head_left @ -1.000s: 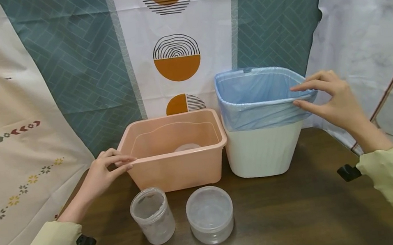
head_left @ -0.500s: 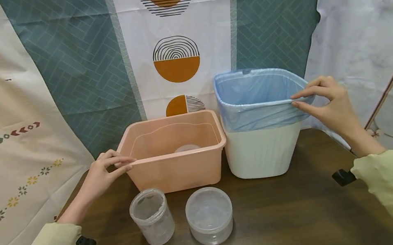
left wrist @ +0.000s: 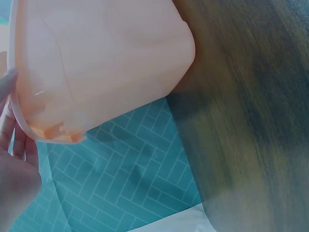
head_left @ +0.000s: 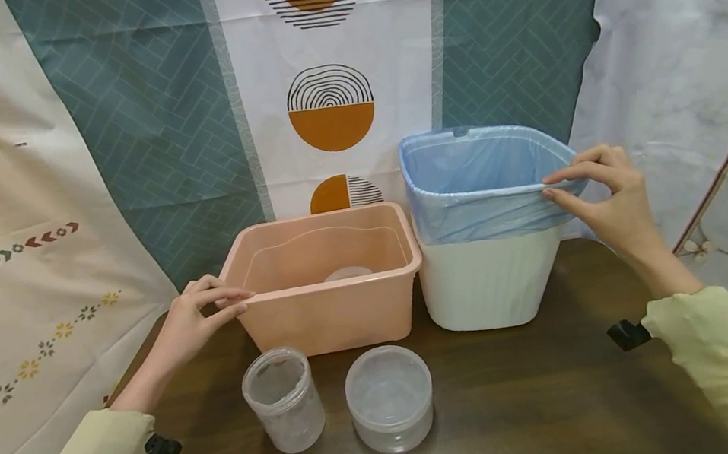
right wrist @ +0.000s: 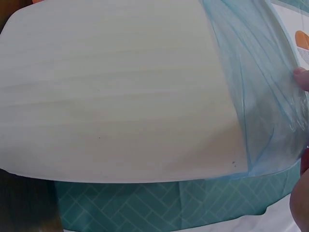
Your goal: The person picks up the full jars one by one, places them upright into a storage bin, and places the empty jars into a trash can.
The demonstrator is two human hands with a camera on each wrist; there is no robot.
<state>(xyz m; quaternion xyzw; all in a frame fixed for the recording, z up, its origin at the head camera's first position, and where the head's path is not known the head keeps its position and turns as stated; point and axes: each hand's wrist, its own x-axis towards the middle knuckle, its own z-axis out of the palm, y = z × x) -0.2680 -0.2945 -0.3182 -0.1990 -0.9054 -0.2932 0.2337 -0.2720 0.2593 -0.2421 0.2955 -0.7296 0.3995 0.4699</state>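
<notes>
My left hand (head_left: 193,322) pinches the near left corner of the rim of a peach plastic tub (head_left: 331,319). In the left wrist view the thumb lies on one side of the tub's rim (left wrist: 14,99), with fingers on the other. My right hand (head_left: 612,198) holds the near right rim of a white waste bin (head_left: 489,283) between thumb and fingers. A blue bin liner (head_left: 493,214) covers that rim and folds down outside. The right wrist view shows the thumb against the liner (right wrist: 260,92); most of that hand is cut off.
Two clear plastic jars stand in front of the tub: a tall open jar (head_left: 287,406) and a wide low jar (head_left: 390,400). A pale round thing (head_left: 347,272) lies inside the tub. Dark wooden table (head_left: 531,397) underneath; patterned cloths (head_left: 172,129) hang behind and at the sides.
My right wrist and forearm have swung slightly left and down while the fingers stay on the bin's rim. My left hand, the tub and the jars hold their places.
</notes>
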